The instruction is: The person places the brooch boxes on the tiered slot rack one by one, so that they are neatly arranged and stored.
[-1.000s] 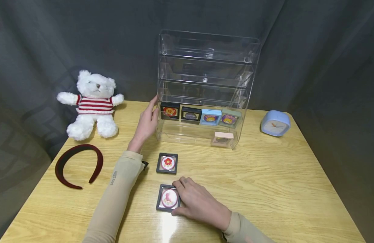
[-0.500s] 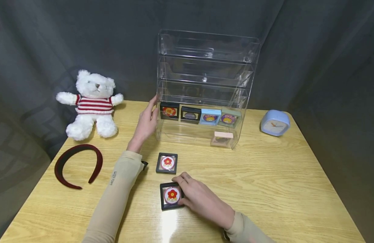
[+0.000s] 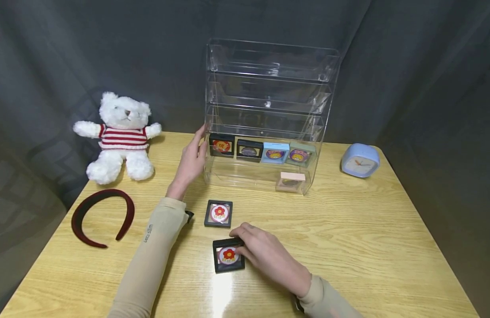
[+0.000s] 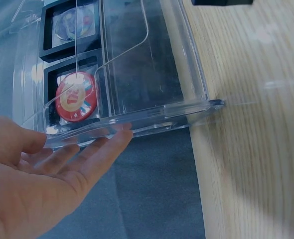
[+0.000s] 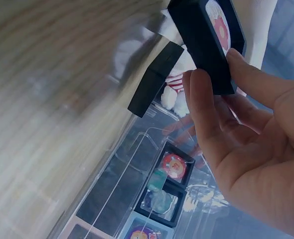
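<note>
In the head view my right hand (image 3: 270,260) pinches a black square display case (image 3: 229,261) by its right side. A round badge with a red flower shows inside it. The case is tilted up; the right wrist view has thumb and fingertips on opposite faces of it. A matching flower-badge case (image 3: 218,213) lies flat on the table just beyond. My left hand (image 3: 190,163) touches the left side of a clear tiered rack (image 3: 268,81), fingers extended along the side panel in the left wrist view.
Two black cases (image 3: 222,145), a blue case (image 3: 275,153) and a green case (image 3: 301,154) stand on a lower tier. A pink case (image 3: 291,182) sits at bottom right. Around are a teddy bear (image 3: 124,139), a headband (image 3: 127,221) and a blue clock (image 3: 360,160).
My right hand has lifted the near edge-flat flower-badge case and tilted it up, moving it slightly right. The left hand has stayed at the rack's side.
</note>
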A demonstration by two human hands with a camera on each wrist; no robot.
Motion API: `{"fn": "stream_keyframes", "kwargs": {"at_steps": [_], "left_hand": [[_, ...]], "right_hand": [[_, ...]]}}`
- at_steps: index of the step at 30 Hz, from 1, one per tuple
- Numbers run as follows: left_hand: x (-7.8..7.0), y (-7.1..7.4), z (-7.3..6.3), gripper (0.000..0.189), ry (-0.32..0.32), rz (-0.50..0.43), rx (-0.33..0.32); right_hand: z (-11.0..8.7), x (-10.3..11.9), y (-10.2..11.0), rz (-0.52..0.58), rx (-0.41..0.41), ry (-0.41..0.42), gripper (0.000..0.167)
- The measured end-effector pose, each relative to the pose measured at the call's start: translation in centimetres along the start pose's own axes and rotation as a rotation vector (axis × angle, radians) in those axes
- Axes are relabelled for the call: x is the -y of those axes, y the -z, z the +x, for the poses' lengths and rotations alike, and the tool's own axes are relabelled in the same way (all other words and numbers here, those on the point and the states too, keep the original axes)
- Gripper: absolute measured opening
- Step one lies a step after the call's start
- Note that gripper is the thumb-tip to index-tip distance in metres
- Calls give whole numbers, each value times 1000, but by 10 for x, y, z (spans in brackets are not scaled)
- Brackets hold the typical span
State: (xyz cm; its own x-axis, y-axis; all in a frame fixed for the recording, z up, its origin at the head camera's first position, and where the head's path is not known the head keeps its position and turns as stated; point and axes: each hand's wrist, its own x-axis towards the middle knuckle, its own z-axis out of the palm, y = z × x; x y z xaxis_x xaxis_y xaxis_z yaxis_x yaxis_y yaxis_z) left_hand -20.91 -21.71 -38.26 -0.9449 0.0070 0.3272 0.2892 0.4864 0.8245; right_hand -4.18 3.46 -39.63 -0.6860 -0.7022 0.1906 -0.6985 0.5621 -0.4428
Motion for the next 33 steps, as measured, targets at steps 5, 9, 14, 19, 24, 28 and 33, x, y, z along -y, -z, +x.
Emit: {"fn": "stream_keyframes", "kwargs": {"at_steps": [5,9,14,19,24,28,33], "left_hand": [[0,1,0,55,-3,9,-7],[0,1,0,55,-3,9,-10],[1,1,0,55,2,4,-7],[0,1,0,56,1,3,-1],[0,0,1,56,1,-5,-1],[0,-1,1,56,-2,-8,1],[1,0,1,56,-5,-6,0]], "right_hand": [[1,-1,2,10,-18,1,25],[2,-3,6,21,-40,16,23],[7,-10,15,52,-98,7,24],[14,-23,29,66,-170,-39,29],[21,-43,44,33,-251,-102,35],[27,-62,55,22,-308,-153,34],[36,-82,63,23,-351,-198,30]]}}
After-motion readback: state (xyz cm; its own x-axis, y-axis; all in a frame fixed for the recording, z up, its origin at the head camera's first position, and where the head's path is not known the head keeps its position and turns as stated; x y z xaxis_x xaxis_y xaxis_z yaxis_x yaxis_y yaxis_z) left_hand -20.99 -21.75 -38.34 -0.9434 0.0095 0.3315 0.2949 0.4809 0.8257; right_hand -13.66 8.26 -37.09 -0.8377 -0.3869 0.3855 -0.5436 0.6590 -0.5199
